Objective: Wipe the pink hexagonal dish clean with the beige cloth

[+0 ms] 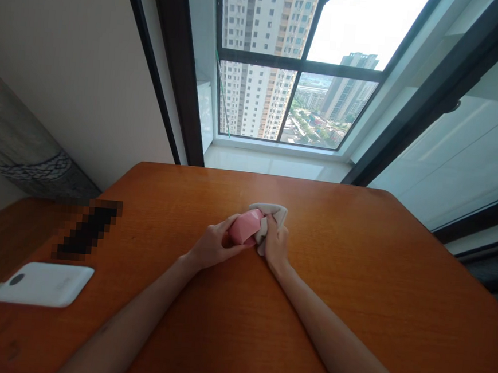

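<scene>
My left hand (213, 242) is wrapped around a pink faceted object (244, 227) near the middle of the table, thumb on the near side and fingers on the far side. Its exact kind does not show. Pressed against the right side of that object is a light grey cloth (278, 211), bunched up in my right hand (277, 245). The cloth's far edge folds out beyond my fingers. My fingers hide part of both things.
The brown wooden table (353, 286) reaches toward a window (299, 64). At its left lie a white flat device (47, 285) with a short cable or strap and a blurred-out dark oblong thing (90, 231). A grey curtain (32, 141) hangs at far left.
</scene>
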Demonstrator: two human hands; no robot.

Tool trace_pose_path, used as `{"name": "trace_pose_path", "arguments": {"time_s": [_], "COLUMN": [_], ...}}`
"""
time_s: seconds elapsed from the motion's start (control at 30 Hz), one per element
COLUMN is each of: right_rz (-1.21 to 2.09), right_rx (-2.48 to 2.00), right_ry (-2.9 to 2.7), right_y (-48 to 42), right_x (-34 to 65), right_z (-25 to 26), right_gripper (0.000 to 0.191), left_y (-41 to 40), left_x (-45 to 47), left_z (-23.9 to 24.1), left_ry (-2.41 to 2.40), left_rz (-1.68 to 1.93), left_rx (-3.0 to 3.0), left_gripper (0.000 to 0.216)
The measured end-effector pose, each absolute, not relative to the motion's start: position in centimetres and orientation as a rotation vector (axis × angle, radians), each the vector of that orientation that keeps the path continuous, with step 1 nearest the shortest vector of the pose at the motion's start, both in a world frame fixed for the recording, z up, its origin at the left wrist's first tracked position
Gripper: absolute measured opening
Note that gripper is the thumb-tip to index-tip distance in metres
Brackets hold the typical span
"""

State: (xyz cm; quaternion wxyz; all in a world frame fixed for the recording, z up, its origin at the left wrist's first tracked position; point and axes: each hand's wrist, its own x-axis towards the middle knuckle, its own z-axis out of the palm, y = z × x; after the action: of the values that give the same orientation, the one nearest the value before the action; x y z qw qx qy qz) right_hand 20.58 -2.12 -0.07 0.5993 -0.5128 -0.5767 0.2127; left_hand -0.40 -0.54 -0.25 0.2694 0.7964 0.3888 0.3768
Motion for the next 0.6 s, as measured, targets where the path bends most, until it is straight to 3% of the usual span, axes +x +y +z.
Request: {"name": "trace_pose_path", "arguments": {"time_s": [0.07, 0.23, 0.47, 0.6], "right_rz": [0.458, 0.002, 0.402, 0.145], "right_rx": [-1.158, -0.823, -1.114, -0.941], "right_ry": [-1.397, -1.852, -1.393, -1.676], "right_y": [-2.3, -3.5, -2.6, -3.2], "right_x": [20.7, 20.5, 20.3, 20.4], "right_z": [0.1, 0.5, 0.2, 0.4], "right_gripper": [0.049, 0.057, 0.043, 0.049], "left_y": [-0.5, -0.3, -0.4, -0.4], "left_x": [-0.5, -0.8, -0.5, -0.5], "left_z": [-0.4, -0.7, -0.6, -0.7], "left_ry": [1.039, 0.986, 0.996, 0.996], "left_rz": [1.022, 0.999, 1.06, 1.045], "left_rx": [2.143, 2.152, 2.172, 2.149], "left_gripper": [0.075, 0.075, 0.073, 0.072]}}
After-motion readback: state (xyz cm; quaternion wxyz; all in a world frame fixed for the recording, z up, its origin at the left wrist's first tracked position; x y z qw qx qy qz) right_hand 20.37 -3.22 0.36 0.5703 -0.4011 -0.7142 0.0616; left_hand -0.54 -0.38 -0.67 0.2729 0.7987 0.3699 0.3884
